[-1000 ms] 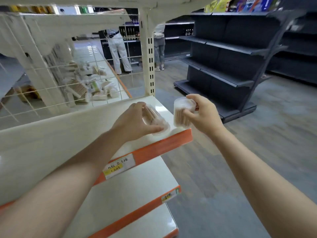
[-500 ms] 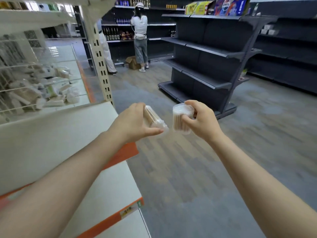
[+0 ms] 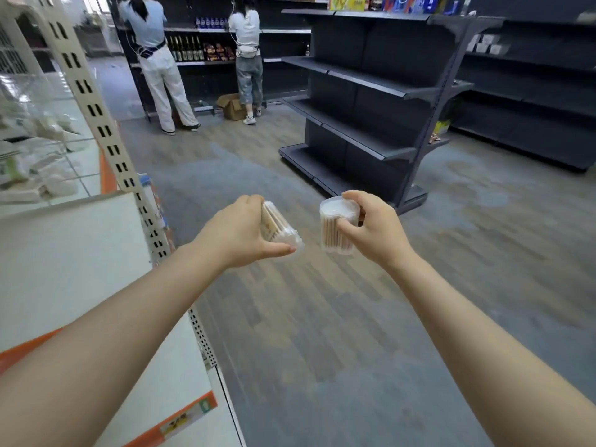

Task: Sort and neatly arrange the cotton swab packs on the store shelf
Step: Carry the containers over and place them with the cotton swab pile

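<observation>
My left hand (image 3: 238, 232) grips a clear cotton swab pack (image 3: 280, 229), tilted on its side, its wooden sticks showing. My right hand (image 3: 371, 229) holds a second clear round pack (image 3: 337, 225) upright by its white lid. Both packs hang over the aisle floor, to the right of the cream shelf (image 3: 64, 253) with its orange edge strip. More swab packs (image 3: 38, 162) lie jumbled behind the wire grid at the far left, blurred.
A perforated cream upright (image 3: 106, 137) stands at the shelf's end. Dark empty shelving (image 3: 371, 101) fills the middle and right. Two people (image 3: 161, 62) work at a far shelf beside a cardboard box (image 3: 232, 106). Wood-look floor lies ahead.
The view has swung right, away from the cream shelf toward the aisle. Both hands, each still holding its pack, have moved off the shelf edge and now hang over the floor.
</observation>
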A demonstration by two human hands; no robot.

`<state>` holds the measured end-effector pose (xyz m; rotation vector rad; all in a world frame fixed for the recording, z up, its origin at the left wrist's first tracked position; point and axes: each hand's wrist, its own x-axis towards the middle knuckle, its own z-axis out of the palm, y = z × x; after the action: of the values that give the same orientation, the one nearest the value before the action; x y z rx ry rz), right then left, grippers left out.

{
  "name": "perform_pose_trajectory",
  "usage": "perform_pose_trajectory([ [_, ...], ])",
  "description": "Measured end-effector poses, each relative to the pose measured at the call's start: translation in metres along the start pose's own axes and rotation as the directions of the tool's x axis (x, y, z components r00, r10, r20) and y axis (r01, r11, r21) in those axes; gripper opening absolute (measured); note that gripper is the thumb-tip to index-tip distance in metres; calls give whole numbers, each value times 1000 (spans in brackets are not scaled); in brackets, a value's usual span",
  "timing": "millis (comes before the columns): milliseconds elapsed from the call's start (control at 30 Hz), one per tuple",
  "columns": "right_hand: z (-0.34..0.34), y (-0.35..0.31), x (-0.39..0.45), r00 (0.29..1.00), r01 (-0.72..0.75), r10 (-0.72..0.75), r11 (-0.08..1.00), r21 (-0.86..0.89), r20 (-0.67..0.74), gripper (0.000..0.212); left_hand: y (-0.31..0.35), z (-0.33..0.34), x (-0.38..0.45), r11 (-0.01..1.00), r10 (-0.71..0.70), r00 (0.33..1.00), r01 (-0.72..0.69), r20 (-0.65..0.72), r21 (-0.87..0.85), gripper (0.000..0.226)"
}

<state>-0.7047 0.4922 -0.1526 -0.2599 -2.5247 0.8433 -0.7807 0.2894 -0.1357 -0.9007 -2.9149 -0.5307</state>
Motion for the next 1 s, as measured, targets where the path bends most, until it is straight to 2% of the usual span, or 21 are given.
perform_pose_trajectory([
  [400, 9, 51, 83, 1000, -24, 24, 1000, -5, 19, 47, 8, 19, 105, 992, 46, 998, -51, 51, 113, 85],
  [733, 27, 75, 191, 1000, -15, 15, 1000, 9, 27, 46, -14, 24, 211, 992, 21, 999, -26, 42, 121, 84],
  [1000, 57, 83, 255, 997, 22, -24, 999, 28, 71, 47, -42, 29, 258, 990, -48, 999, 45, 21, 135, 84],
])
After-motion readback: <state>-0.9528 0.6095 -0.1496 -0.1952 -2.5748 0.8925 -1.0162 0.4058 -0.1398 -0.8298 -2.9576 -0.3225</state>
